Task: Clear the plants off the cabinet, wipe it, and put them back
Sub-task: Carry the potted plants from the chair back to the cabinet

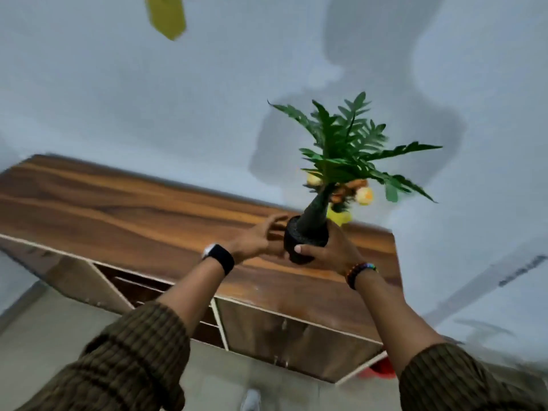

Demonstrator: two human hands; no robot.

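The right hand is wrapped around the black pot of the plant, thumb across the near side and fingers behind, so the pot sits in that grip above the right half of the cabinet. The left hand is just beside the pot on its left, fingers spread wide and holding nothing; whether they touch the pot cannot be told through the blur. The plant's long axis runs from the pot up and slightly to the right, the cone-shaped stem leaning toward the wall with leaves fanning above it. Behind the pot, near the cabinet's back right corner, something yellow shows (partly hidden, so what it is stays unclear). The rest of the cabinet top is bare wood. Whether the pot is resting on the top or held just over it is hard to judge. The right hand carries the load and is the nearer one; any lift or set-down turns on keeping that leaning stem upright, with the left hand free to steady the pot's left side.
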